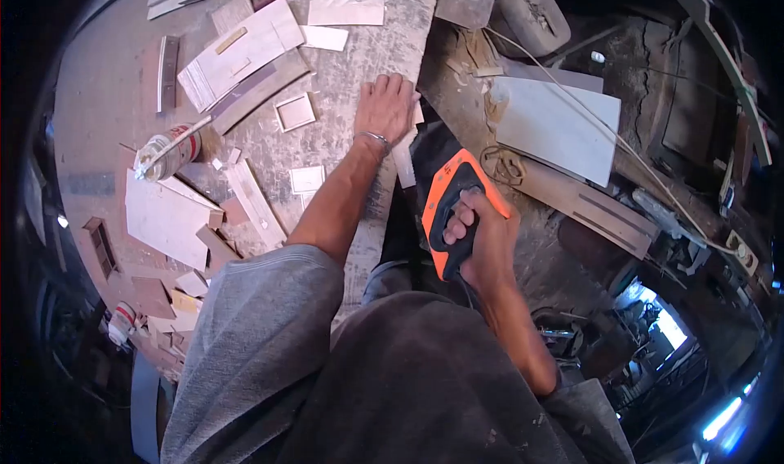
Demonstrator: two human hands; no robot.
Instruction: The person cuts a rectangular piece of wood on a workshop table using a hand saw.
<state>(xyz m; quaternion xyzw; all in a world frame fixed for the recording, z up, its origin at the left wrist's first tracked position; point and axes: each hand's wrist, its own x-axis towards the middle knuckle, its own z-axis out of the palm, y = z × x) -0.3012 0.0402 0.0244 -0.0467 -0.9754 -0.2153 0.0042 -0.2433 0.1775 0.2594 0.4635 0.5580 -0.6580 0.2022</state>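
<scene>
My right hand (482, 231) is wrapped around the orange-and-black handle of a handsaw (442, 194), off the right side of the worktable (335, 80). The saw's blade points away toward the table edge, dark and hard to make out. At that edge my left hand (384, 109) presses down with its fingers bent and close together, a bracelet on the wrist. A pale strip of wood (404, 162) shows from under this hand and sticks out along the edge. Most of the strip is hidden by the palm.
Left of my arm lie a small square frame (295, 113), a long board (241, 54), a pale panel (167, 219) and several offcuts. A tub (171, 152) has a stick across it. On the floor at right are a white panel (559, 125), a plank (584, 207) and a cable (604, 125).
</scene>
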